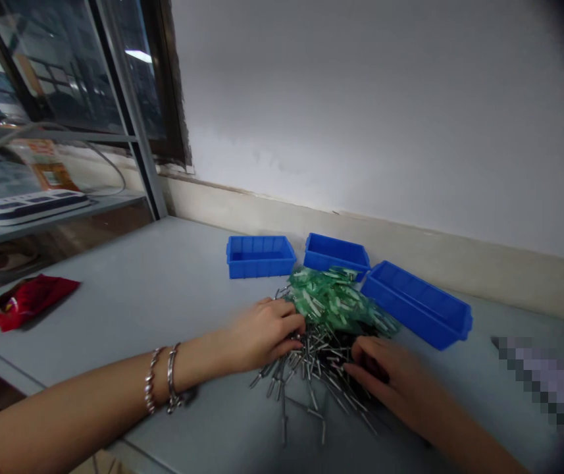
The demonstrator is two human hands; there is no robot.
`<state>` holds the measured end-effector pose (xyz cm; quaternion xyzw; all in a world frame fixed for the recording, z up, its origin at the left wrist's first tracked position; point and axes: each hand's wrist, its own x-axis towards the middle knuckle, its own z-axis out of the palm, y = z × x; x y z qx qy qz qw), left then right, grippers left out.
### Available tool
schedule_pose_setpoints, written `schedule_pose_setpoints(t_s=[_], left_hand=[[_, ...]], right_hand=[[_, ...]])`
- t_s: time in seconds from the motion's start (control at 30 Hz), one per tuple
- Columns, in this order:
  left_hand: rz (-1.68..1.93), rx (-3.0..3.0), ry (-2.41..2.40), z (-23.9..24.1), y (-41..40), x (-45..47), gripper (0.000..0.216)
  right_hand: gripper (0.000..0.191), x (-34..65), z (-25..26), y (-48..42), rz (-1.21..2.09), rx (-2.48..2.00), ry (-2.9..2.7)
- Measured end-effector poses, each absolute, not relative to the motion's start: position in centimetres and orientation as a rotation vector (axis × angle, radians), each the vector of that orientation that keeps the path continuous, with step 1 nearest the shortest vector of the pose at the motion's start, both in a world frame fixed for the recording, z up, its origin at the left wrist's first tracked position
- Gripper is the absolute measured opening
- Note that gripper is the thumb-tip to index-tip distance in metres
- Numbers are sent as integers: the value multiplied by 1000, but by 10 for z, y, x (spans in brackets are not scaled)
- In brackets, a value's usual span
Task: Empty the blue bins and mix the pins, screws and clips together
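A heap of thin metal rivets (311, 355) with long stems lies on the grey table. Green translucent plastic packets (328, 296) with pale strips cover the heap's far side. At the heap's left edge, my left hand (266, 332) is closed, its thumb and fingers pinching among the rivets. My right hand (385, 372) touches the right side with curled fingers and thumb drawn in; what they hold is too blurred to make out. Something dark lies among the rivets beside that hand.
Behind the heap stand three blue bins: a left bin (262, 263), a middle bin (335, 253) and an angled right bin (417, 303). A red wrapper (35, 299) lies at far left. A shelf there carries a power strip (29, 205). The white wall (360, 118) bounds the table's back.
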<state>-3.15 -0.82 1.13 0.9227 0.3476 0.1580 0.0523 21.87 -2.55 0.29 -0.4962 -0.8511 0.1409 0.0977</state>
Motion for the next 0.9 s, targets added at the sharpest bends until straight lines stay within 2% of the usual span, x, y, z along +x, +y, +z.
schedule_pose_setpoints(t_s=[0.23,0.9], left_hand=[[405,2825,865,20,-12,-30,19],[339,2837,875,19,-12,-30,16]], right_hand=[[22,220,-1,-25,415,-1429,-2503],[20,222,2,-26,474,-1403,-2526]])
